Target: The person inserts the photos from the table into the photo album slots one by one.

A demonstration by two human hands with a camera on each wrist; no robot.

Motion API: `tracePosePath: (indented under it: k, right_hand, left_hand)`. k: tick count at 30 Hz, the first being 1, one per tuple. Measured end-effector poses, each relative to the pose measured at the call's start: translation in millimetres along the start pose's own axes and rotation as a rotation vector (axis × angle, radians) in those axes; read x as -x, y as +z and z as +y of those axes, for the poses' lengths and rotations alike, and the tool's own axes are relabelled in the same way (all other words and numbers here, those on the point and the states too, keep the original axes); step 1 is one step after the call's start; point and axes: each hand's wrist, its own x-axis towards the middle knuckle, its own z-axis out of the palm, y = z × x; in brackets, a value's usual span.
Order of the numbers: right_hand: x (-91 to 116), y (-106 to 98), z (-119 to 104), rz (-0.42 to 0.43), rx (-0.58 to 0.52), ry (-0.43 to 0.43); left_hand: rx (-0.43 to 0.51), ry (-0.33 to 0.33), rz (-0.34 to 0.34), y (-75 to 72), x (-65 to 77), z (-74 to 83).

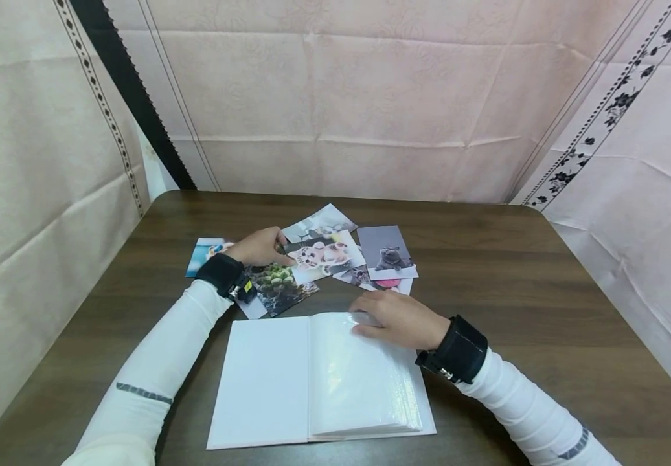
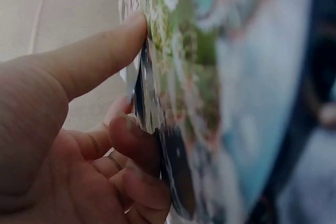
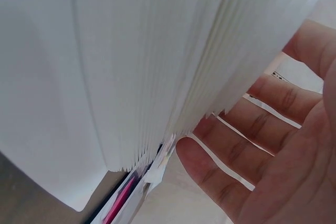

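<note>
A person's left arm [image 1: 157, 369] reaches forward, its left hand [image 1: 260, 248] bent over scattered photos [image 1: 319, 255], thumb and fingers parted at a print's edge; whether it pinches one cannot be told. The right arm [image 1: 528, 401] angles inward, the right hand [image 1: 399, 317] relaxed, fingertips at the edge of clear pages [image 1: 364, 382] in an album [image 1: 271, 382] lying between the 2 arms.

Your head view's bright and pretty crisp, but you're getting glare off the plastic sleeve [image 1: 364, 382]; your left wrist view's dimmer, with the photos [image 2: 194, 72] smeary and out of focus.
</note>
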Motion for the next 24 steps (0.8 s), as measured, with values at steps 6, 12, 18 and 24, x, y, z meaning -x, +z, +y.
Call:
tracePosePath:
  k: [6, 12, 18, 24]
  right_hand:
    - [-0.3, 1.9, 1.0, 0.003, 0.004, -0.006]
    - [-0.4, 1.7, 0.2, 0.003, 0.000, -0.006]
    - [0.2, 2.1, 0.1, 0.008, 0.006, -0.003]
    - [0.7, 1.5, 0.0, 0.004, -0.006, 0.006]
  left_hand:
    - [0.033, 0.024, 0.032, 0.8, 2.3, 0.3]
    - [0.052, 0.097, 0.040, 0.7, -1.5, -2.4]
    - [0.240, 0.075, 0.034, -0.9, 0.3, -4.4]
    - [0.400, 0.018, 0.079, -2.0, 7.5, -7.2]
